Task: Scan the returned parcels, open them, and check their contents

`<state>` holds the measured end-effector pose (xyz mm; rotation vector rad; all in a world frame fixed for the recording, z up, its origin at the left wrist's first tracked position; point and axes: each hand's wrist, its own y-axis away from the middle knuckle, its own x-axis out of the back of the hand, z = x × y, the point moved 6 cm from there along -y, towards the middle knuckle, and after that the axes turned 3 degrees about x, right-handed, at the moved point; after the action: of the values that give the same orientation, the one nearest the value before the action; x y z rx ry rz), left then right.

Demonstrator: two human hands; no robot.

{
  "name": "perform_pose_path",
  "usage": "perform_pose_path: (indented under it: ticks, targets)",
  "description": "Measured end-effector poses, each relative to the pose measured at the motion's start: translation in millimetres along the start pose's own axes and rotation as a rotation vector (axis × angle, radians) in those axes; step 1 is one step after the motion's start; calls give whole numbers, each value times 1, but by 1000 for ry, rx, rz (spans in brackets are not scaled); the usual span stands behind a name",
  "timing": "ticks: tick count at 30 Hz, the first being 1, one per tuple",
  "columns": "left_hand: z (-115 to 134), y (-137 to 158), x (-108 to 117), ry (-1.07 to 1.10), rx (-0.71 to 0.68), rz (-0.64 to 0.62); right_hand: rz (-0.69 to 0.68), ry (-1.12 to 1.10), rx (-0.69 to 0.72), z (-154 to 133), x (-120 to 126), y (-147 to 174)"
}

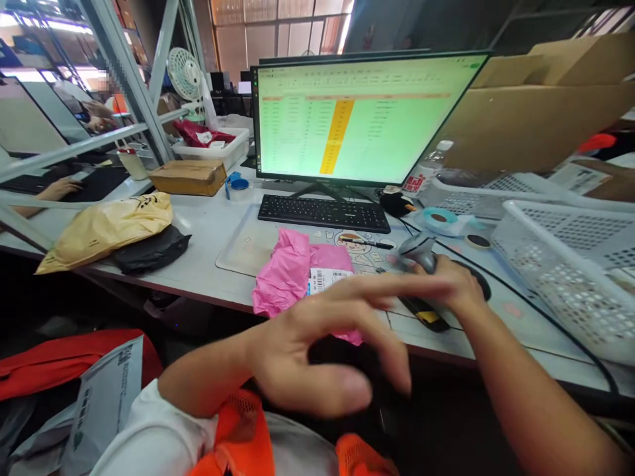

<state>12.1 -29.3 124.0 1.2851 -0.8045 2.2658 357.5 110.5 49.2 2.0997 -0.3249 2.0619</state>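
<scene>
Step seems: right hand (460, 285) at grey plastic scanner (415, 245), can't tell its grip | left hand (292, 352) loosely open, empty | crinkly pink plastic parcel (284, 271) on white worktop (201, 221), front edge | next likely needs: white paper label (327, 277) clear

From the left hand (285, 350) I could pass at ten o'clock, over the desk (206, 228) between the black bag (151, 251) and the pink parcel (282, 272). At twelve the pink parcel blocks a low reach, with the keyboard (322, 213) and then the monitor (297, 132) behind it. Toward two, the scanner (417, 246) and right hand (459, 283) fill my way, and past them a cable (555, 328) slants across before the basket (550, 264).
</scene>
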Motion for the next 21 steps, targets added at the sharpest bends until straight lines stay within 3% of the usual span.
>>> perform_pose_path:
  ticks: [3,5,8,10,15,21]
  targets:
    - [-14,-19,-26,-10,-76,-51,-41,-18,-62,9,-15,3]
    - [-39,-21,-57,-97,46,-103,7,-19,-75,6,-7,4]
    - [-72,-13,-87,-205,230,-107,199,-74,-5,-18,22,-7]
    - [-81,-8,-92,-217,271,-85,239,-122,94,-44,30,-27]
    - [-80,-7,-88,-187,282,-102,11,-159,260,-104,4,-95]
    - [-84,-8,-92,-165,287,-75,-65,-131,202,-117,-19,-131]
